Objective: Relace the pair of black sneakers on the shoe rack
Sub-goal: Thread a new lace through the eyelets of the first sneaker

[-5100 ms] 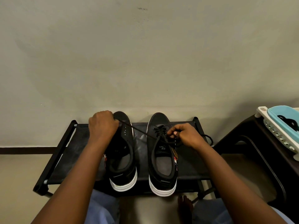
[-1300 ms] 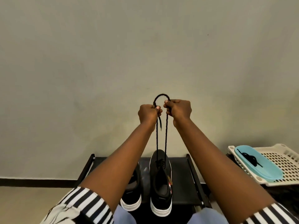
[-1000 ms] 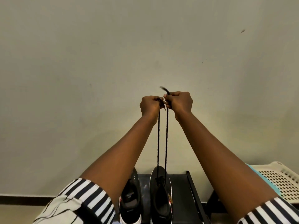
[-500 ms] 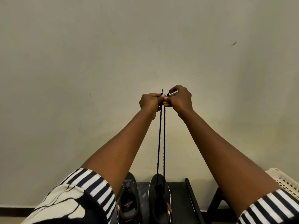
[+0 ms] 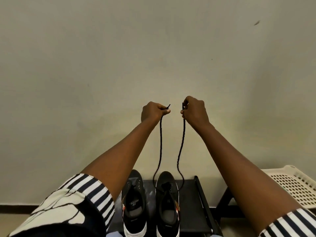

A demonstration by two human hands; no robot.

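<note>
Half a second earlier the two hands had been pressed knuckle to knuckle with the lace strands drawn tight and almost parallel; now they had parted. The left hand (image 5: 153, 111) pinched one end of the black lace (image 5: 160, 134) between thumb and curled fingers, its tip poking out above the thumb. The right hand (image 5: 194, 110) pinched the other end in the same way. Both were raised in front of the plain wall (image 5: 119, 65), level with each other and a little apart.

The strands had gone slack: each hung down in a soft curve and bowed outward before running into the front eyelets of the right sneaker (image 5: 168, 207). That shoe stood on the black shoe rack (image 5: 193, 202) just beside the left sneaker (image 5: 134, 200), toes to the wall, as before. The left sneaker's eyelets showed no lace.

More of the rack and of the cream perforated basket (image 5: 294, 185) at the right had come into view than a moment before.
</note>
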